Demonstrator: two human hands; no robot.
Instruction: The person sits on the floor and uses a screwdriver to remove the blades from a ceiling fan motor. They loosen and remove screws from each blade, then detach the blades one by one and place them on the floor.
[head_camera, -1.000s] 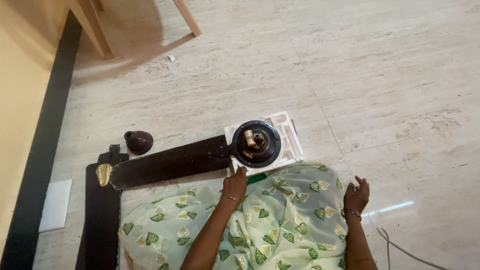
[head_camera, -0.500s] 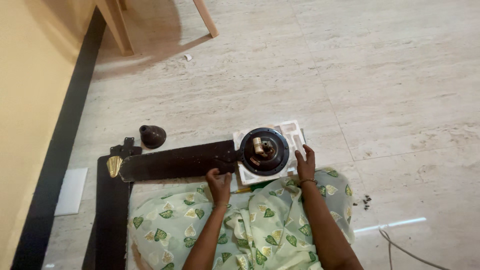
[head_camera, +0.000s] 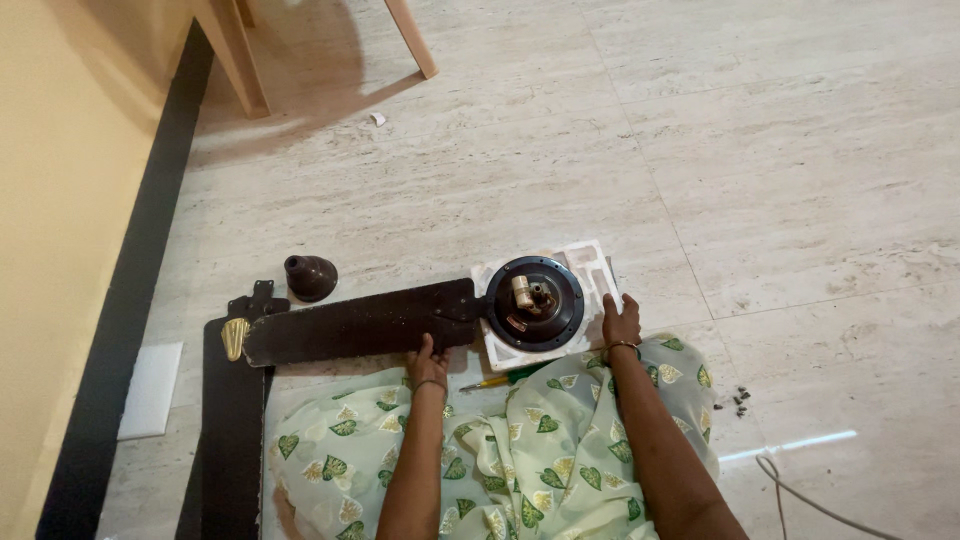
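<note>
A dark round fan motor (head_camera: 533, 302) rests on a white foam block (head_camera: 590, 262) on the floor. One dark brown fan blade (head_camera: 350, 322) is joined to it and reaches left, ending in a gold tip (head_camera: 234, 338). My left hand (head_camera: 428, 363) grips the near edge of that blade close to the motor. My right hand (head_camera: 620, 320) holds the right edge of the foam block beside the motor. A green-handled screwdriver (head_camera: 495, 380) lies between my hands, partly under the patterned green cloth (head_camera: 500, 450) over my lap.
A second dark blade (head_camera: 232, 430) lies at the left, pointing toward me. A dark bell-shaped canopy cover (head_camera: 309, 276) stands behind the blades. A white panel (head_camera: 151, 390) lies by the black skirting. Wooden furniture legs (head_camera: 411, 38) stand far back. A cable (head_camera: 810, 498) and small screws (head_camera: 741, 400) lie right.
My right hand came up from my right knee to the foam block's right edge. My left hand slid left along the blade. The view shifted slightly.
</note>
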